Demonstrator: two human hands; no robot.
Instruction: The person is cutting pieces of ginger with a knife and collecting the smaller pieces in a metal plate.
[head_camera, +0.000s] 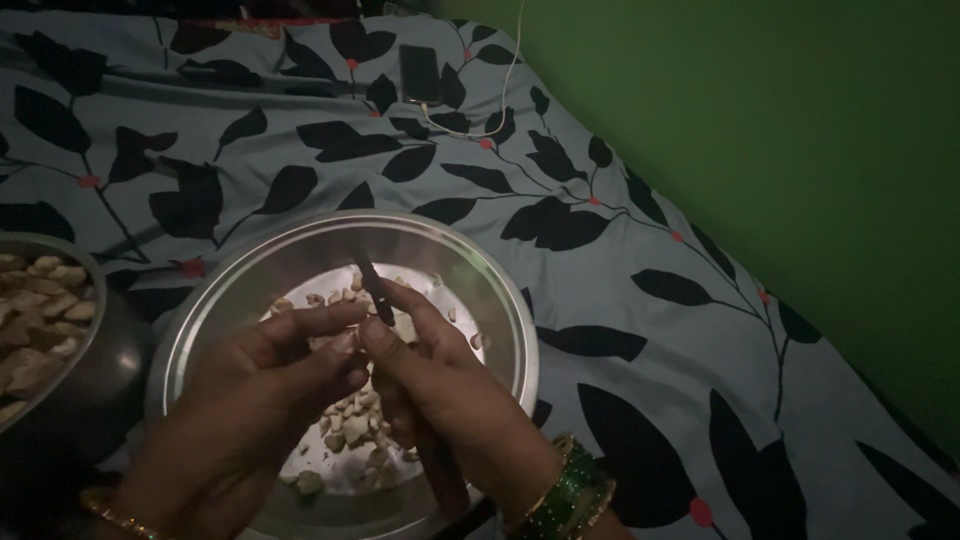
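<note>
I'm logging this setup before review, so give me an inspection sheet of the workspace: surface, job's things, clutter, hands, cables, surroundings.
Surface: bedsheet, pale with black leaves and red dots, rumpled.
Job's things: steel plate with cut pale pieces; knife over it; steel bowl of larger pale pieces at left.
Clutter: dark phone lying far back.
Hands: right hand grips the knife; left hand pinches a small piece against the blade.
Cables: white cable running from the phone up the wall.
Surroundings: green wall; dim light.
</note>
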